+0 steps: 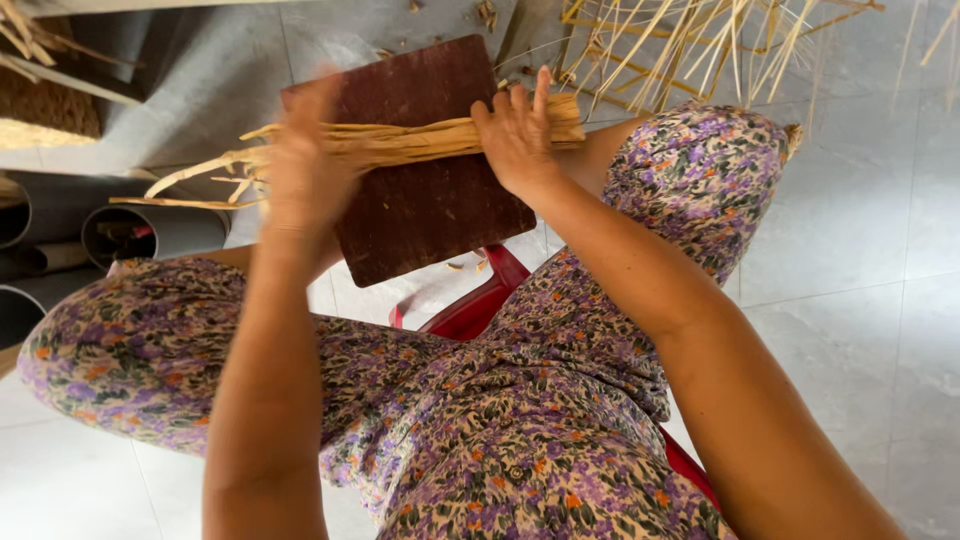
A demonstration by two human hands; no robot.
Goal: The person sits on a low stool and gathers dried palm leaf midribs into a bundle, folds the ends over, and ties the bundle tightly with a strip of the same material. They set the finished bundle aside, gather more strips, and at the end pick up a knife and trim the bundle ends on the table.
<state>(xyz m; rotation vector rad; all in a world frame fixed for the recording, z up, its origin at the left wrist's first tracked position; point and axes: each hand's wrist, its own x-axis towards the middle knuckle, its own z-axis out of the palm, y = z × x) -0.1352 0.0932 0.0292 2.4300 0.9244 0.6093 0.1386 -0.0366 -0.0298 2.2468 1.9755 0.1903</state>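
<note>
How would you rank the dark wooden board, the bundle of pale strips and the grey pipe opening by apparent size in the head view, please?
1. Dark wooden board, clearly largest.
2. Bundle of pale strips, held by the left hand and right hand: long but thin.
3. Grey pipe opening, though it lies farther off, so this is unsure.

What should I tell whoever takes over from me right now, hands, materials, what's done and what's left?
Left hand: blurred, gripping the bundle of dried fibre strips near its loose, frayed end.
Right hand: clamped on the bundle's squared end.
The bundle lies across the dark wooden board, above the floor.
More loose strips lie beyond the right knee.
Done: strips gathered.
Left: unclear; no tie visible.
</note>
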